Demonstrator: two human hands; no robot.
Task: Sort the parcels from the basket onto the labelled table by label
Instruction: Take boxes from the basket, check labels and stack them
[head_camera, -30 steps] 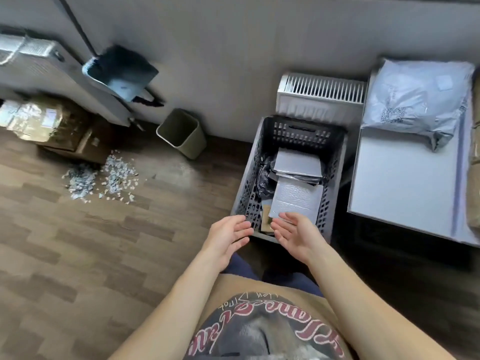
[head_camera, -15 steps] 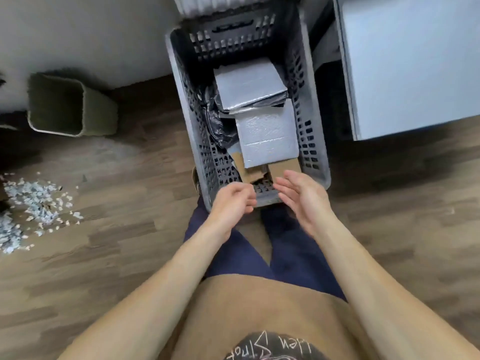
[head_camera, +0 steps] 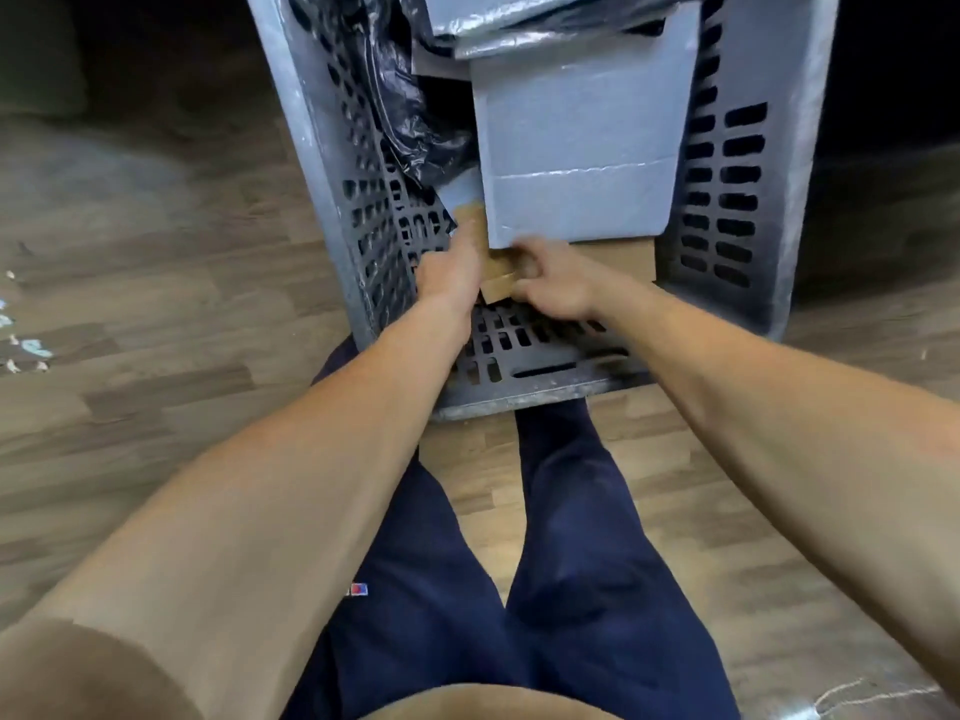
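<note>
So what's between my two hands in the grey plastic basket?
A small brown cardboard box, in the head view: the left hand touches its left side, the right hand grips its right side.

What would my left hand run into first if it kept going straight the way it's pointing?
Your left hand points deeper into the basket, alongside the cardboard parcel. Straight on, it would likely first meet the lower left corner of the grey padded mailer, though the black plastic bag may be nearer.

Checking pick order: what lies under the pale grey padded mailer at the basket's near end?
Under the near edge of the pale grey padded mailer, brown cardboard pokes out, with the left hand and right hand on it. The mailer covers the rest; anything deeper is hidden.
</note>
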